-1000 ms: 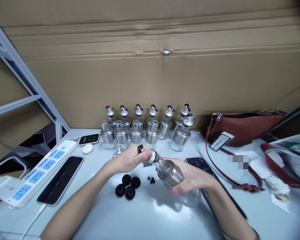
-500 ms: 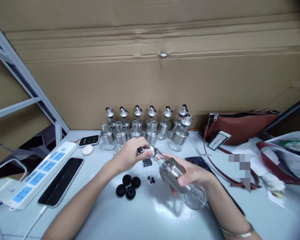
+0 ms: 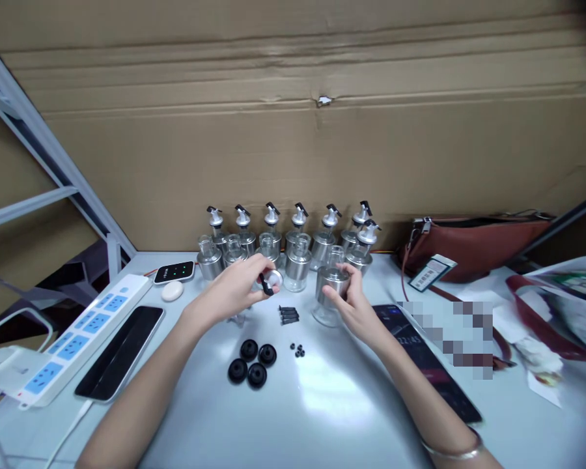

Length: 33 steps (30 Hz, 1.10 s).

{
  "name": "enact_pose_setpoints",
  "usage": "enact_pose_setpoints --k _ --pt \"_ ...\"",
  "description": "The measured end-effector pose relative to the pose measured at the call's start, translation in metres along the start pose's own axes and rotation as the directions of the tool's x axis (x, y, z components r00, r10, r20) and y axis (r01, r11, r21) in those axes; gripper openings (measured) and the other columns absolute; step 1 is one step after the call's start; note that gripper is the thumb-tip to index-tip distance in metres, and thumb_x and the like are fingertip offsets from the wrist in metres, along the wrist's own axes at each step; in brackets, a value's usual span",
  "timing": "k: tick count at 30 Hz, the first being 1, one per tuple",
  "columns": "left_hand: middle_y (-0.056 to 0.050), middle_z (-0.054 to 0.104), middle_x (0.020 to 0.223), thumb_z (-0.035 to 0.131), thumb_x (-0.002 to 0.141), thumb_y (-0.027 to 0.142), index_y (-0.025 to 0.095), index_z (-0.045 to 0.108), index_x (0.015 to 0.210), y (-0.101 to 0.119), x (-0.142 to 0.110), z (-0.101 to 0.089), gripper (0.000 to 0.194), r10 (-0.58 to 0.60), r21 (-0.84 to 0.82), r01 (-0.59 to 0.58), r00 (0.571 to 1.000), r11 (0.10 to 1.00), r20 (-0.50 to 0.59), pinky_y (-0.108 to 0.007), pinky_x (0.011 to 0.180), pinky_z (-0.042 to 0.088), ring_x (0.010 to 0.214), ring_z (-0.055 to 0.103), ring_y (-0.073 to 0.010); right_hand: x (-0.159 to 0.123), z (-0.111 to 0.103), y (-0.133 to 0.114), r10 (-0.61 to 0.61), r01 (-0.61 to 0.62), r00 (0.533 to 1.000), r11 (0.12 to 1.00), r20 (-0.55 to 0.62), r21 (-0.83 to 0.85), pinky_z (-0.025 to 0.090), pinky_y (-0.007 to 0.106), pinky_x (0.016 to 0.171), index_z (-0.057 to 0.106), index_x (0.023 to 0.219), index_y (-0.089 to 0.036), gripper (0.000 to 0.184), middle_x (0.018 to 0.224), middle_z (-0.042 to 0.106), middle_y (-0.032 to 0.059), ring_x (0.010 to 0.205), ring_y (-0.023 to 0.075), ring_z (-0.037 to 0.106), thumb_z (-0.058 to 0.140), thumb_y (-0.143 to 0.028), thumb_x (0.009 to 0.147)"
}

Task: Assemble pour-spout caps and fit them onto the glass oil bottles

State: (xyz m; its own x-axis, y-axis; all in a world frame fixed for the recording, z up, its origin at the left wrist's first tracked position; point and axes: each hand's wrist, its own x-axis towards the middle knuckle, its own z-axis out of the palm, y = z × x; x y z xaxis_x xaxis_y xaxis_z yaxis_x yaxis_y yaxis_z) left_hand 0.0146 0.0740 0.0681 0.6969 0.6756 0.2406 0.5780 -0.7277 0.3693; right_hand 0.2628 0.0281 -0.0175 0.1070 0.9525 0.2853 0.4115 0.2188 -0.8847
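Note:
My left hand (image 3: 229,290) pinches a silver pour spout (image 3: 273,279) with a black lever, held over the table apart from any bottle. My right hand (image 3: 360,307) is wrapped round an open-necked glass bottle (image 3: 325,277) with a metal sleeve. That bottle is upright, at or close to the tabletop. Behind the hands stand a front row of open bottles (image 3: 297,264) and a back row of bottles (image 3: 322,246) fitted with spouts. Black ring-shaped caps (image 3: 256,375), small black pieces (image 3: 299,352) and dark thin tubes (image 3: 288,315) lie in front.
On the left are a power strip (image 3: 78,339), a phone (image 3: 120,354), a small black display (image 3: 174,273) and a white disc (image 3: 172,291). A second phone (image 3: 434,365) lies under my right forearm. A brown bag (image 3: 483,254) sits at right. Cardboard (image 3: 293,150) walls the back.
The spout has come away from the bottle and moved left with my left hand. My right hand has turned the tilted bottle upright and moved it back toward the rows.

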Motion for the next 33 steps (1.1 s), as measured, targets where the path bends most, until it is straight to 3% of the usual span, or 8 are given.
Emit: enact_pose_setpoints --k 5,9,13,16,20,25,29,33 --pt "-0.003 0.053 0.105 0.044 0.079 0.005 0.02 0.053 0.105 0.005 -0.002 -0.004 0.031 0.039 0.024 -0.04 0.998 0.999 0.043 -0.033 0.08 0.045 0.09 0.055 -0.0179 0.002 0.007 0.017 -0.116 0.108 0.993 0.979 -0.034 -0.173 0.03 0.049 0.104 0.024 0.124 -0.02 0.053 0.124 0.035 0.0152 0.121 0.0284 0.037 0.045 -0.051 0.088" --pt "-0.005 0.049 0.108 0.039 0.075 0.001 0.022 0.053 0.114 0.005 -0.003 -0.004 0.047 0.074 0.029 -0.075 0.996 0.997 0.044 -0.034 0.083 0.046 0.093 0.054 -0.0181 0.005 0.006 0.018 -0.245 0.211 0.967 0.925 -0.07 -0.317 0.032 0.051 0.102 0.031 0.125 -0.019 0.047 0.122 0.037 0.0158 0.12 0.0305 0.037 0.043 -0.048 0.09" --pt "-0.005 0.048 0.099 0.047 0.083 0.014 0.02 0.057 0.109 0.01 -0.004 0.003 0.029 0.077 0.025 -0.076 0.997 0.997 -0.029 -0.035 0.084 0.046 0.093 0.051 -0.0195 0.006 -0.001 0.007 -0.356 0.231 0.916 0.844 -0.184 -0.484 0.039 0.049 0.093 0.044 0.118 -0.018 0.039 0.111 0.041 0.0144 0.107 0.0313 0.044 0.05 -0.041 0.088" --pt "-0.005 0.046 0.095 0.052 0.082 0.019 0.019 0.057 0.099 0.016 -0.012 0.017 0.017 0.088 -0.029 -0.09 0.993 0.995 -0.084 -0.032 0.081 0.046 0.09 0.05 -0.0185 0.004 -0.005 -0.003 -0.369 0.205 0.889 0.851 -0.272 -0.483 0.046 0.042 0.078 0.047 0.11 -0.017 0.03 0.095 0.046 0.0101 0.086 0.0254 0.05 0.052 -0.033 0.085" --pt "-0.004 0.047 0.095 0.052 0.074 0.011 0.018 0.047 0.089 0.018 -0.032 0.045 0.017 0.067 -0.176 -0.101 0.98 0.979 -0.188 -0.026 0.074 0.045 0.084 0.051 -0.0149 -0.001 -0.004 -0.012 -0.343 0.214 0.914 0.86 -0.214 -0.464 0.047 0.035 0.067 0.053 0.091 -0.019 0.01 0.087 0.047 0.0061 0.069 0.0186 0.05 0.049 -0.027 0.085" --pt "0.0 0.046 0.08 0.047 0.075 0.011 0.02 0.038 0.084 0.011 -0.049 0.068 0.016 0.048 -0.135 -0.115 0.907 0.984 -0.418 -0.022 0.061 0.041 0.067 0.047 -0.0124 -0.003 0.0 -0.01 -0.321 0.212 0.931 0.862 -0.173 -0.46 0.048 0.038 0.075 0.059 0.098 -0.018 0.02 0.1 0.051 0.0105 0.086 0.0241 0.056 0.048 -0.029 0.086" --pt "0.002 0.043 0.07 0.046 0.071 0.012 0.02 0.04 0.08 0.013 -0.051 0.071 0.014 0.103 -0.006 -0.118 0.89 0.993 -0.445 -0.021 0.052 0.035 0.057 0.043 -0.0121 0.0 -0.002 -0.005 -0.341 0.224 0.928 0.833 -0.149 -0.506 0.044 0.043 0.087 0.06 0.103 -0.018 0.024 0.104 0.055 0.012 0.099 0.0284 0.054 0.048 -0.03 0.087" --pt "-0.003 0.048 0.078 0.044 0.068 0.01 0.02 0.044 0.078 0.02 -0.05 0.075 0.014 0.056 0.066 -0.031 0.898 0.997 -0.437 -0.023 0.055 0.041 0.064 0.051 -0.0145 -0.006 0.002 -0.018 -0.369 0.273 0.922 0.834 -0.118 -0.48 0.043 0.041 0.084 0.058 0.101 -0.019 0.021 0.103 0.055 0.0121 0.099 0.0275 0.054 0.05 -0.034 0.088"
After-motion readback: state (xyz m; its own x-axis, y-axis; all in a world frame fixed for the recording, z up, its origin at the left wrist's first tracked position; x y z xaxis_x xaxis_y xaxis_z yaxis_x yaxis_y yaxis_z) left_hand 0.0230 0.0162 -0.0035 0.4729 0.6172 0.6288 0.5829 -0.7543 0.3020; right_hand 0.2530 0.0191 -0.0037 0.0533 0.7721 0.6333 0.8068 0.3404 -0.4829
